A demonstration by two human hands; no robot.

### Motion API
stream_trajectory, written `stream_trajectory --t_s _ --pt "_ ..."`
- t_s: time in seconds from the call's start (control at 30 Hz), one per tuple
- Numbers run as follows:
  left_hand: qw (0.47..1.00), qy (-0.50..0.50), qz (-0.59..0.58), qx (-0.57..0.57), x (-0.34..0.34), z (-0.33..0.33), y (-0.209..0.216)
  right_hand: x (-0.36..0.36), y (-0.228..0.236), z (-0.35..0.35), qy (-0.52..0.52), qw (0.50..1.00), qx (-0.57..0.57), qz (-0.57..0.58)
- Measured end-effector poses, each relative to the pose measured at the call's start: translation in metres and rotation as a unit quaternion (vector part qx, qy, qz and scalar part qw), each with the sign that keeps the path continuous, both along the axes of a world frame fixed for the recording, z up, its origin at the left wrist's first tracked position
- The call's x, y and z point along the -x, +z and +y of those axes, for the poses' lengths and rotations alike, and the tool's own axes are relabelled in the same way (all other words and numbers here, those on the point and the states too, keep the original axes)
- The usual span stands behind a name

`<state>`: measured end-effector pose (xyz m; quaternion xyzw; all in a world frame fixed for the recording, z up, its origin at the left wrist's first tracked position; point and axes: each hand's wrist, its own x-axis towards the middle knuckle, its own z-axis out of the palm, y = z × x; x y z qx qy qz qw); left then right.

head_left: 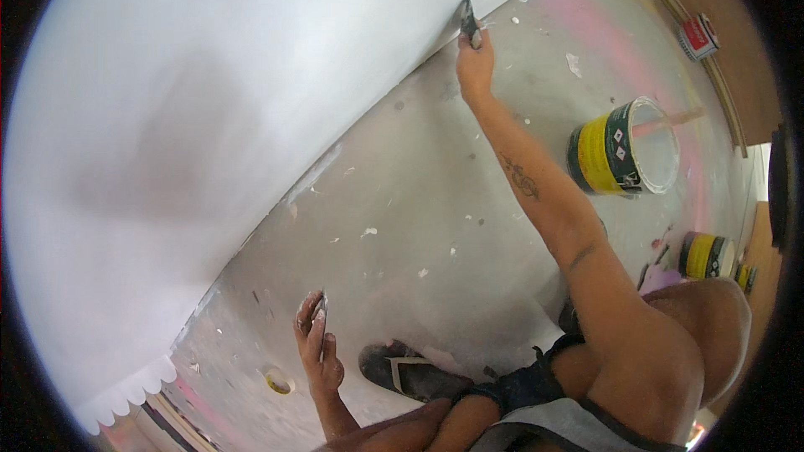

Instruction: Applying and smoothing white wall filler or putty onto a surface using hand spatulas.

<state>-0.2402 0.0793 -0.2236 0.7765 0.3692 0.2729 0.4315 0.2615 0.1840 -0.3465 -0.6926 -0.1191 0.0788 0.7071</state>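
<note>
My right hand (476,67) reaches far forward, wrapped round the handle of a putty knife (466,15). Its dark blade is against or very close to the bottom of a white wall (276,59), near where the wall meets the floor. Lower down, my left hand (316,345) is raised over the floor, its fingers smeared with white. It grips a thin flat blade (324,308), seen nearly edge-on, with most of it hidden by the fingers.
A black and yellow bucket (599,153) lies tilted to the right of my right forearm. Farther right are a smaller bucket (702,256) and a red and white can (698,38). White flecks dot the grey floor (402,209). A tape roll (279,381) lies near my shod foot (406,371).
</note>
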Motion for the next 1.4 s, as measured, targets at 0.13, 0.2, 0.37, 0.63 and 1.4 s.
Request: stream_trajectory --t_s 0.13,0.2,0.37,0.63,1.4 --pt "1.0 0.0 -0.011 0.004 0.01 -0.001 -0.002 0.07 0.002 0.011 0.002 0.998 0.004 -0.064" --pt "1.0 -0.003 -0.009 -0.003 0.016 0.001 0.003 0.109 0.004 0.022 0.015 0.998 0.016 -0.061" --pt "1.0 -0.002 -0.019 -0.013 0.033 0.003 -0.003 0.196 0.014 0.031 0.043 0.996 -0.043 -0.068" --pt "0.988 0.039 -0.147 0.038 0.055 -0.003 -0.005 0.329 0.022 0.042 0.116 0.989 -0.043 -0.085" --pt "0.767 0.181 -0.446 0.425 0.048 0.025 -0.034 0.338 0.106 -0.084 0.644 0.731 -0.168 -0.15"
